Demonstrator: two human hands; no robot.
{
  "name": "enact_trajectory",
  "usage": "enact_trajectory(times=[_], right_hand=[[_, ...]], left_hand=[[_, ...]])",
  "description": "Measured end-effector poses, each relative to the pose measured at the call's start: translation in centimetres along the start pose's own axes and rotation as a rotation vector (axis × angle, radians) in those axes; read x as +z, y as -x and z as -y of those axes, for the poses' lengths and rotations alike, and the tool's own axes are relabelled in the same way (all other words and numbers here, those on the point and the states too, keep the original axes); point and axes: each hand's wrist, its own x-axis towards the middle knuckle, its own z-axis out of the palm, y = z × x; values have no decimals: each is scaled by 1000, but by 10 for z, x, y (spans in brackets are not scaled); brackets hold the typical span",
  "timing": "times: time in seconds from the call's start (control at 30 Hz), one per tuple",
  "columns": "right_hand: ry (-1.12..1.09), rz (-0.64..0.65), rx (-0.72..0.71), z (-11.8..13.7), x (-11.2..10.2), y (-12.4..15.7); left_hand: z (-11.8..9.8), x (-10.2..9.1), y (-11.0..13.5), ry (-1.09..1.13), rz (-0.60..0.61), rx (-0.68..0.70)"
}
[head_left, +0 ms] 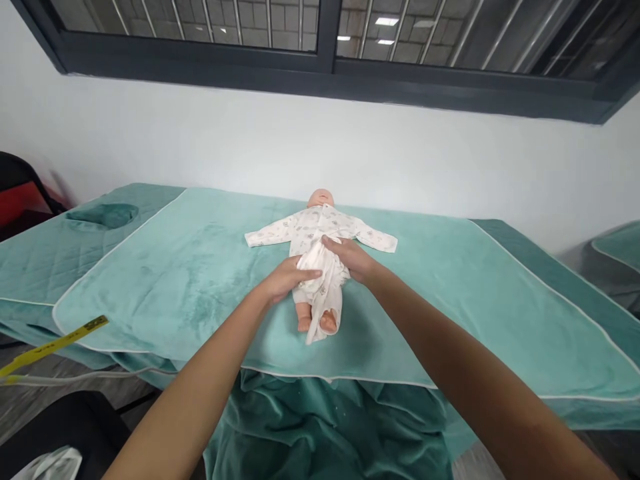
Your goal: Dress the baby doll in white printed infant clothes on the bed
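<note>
A baby doll (320,198) lies on its back on a teal blanket (200,267), head toward the wall, arms spread in a white printed top (310,230). White printed trousers (323,293) are bunched around its hips and legs, and both bare feet show. My left hand (285,279) grips the trousers' fabric at the doll's left hip as I see it. My right hand (350,257) pinches the waistband at the doll's belly. Both hands are closed on the cloth.
The blanket covers a teal padded table (45,260) against a white wall under a dark window frame. A teal cushion (103,215) lies at the back left. A yellow tape (55,343) and a dark chair are at the left. Teal cloth (330,427) hangs over the near edge.
</note>
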Motion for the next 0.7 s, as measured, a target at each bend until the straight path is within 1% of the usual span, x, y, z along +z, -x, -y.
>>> enact_trajectory(times=[0.03, 0.07, 0.13, 0.17, 0.2, 0.23, 0.27, 0.33, 0.4, 0.43, 0.47, 0.5, 0.53, 0.6, 0.63, 0.7], right_hand=[[27, 13, 6, -1, 1, 1], [72, 45, 9, 0, 2, 3], [206, 157, 11, 2, 4, 8], [275, 226, 16, 4, 5, 11], [320, 290, 26, 5, 5, 13], [326, 333, 41, 6, 5, 15], [288, 348, 59, 5, 4, 15], [126, 293, 79, 1, 1, 15], [-8, 187, 66, -5, -1, 12], [-33, 143, 56, -8, -1, 11], [-32, 111, 48, -10, 0, 10], [-14, 90, 42, -11, 1, 10], [9, 75, 38, -12, 3, 10], [60, 60, 32, -11, 6, 12], [95, 73, 34, -10, 8, 14], [180, 161, 40, -7, 9, 18]], left_hand=[[0, 1, 0, 37, -38, 26], [2, 1, -2, 88, -102, 62], [6, 4, -5, 187, -243, 121], [8, 5, -6, 218, -294, 133], [10, 6, -7, 233, -320, 130], [12, 7, -6, 235, -321, 117], [12, 7, -5, 227, -300, 94], [10, 8, 0, 182, -201, 15], [6, 7, 6, 103, -66, -82], [4, 7, 8, 64, -11, -117], [3, 6, 8, 40, 20, -128], [2, 6, 8, 41, 21, -115], [3, 6, 7, 70, -7, -82], [6, 7, 3, 174, -107, -3], [9, 7, 0, 224, -159, 28], [14, 8, -3, 275, -215, 51]])
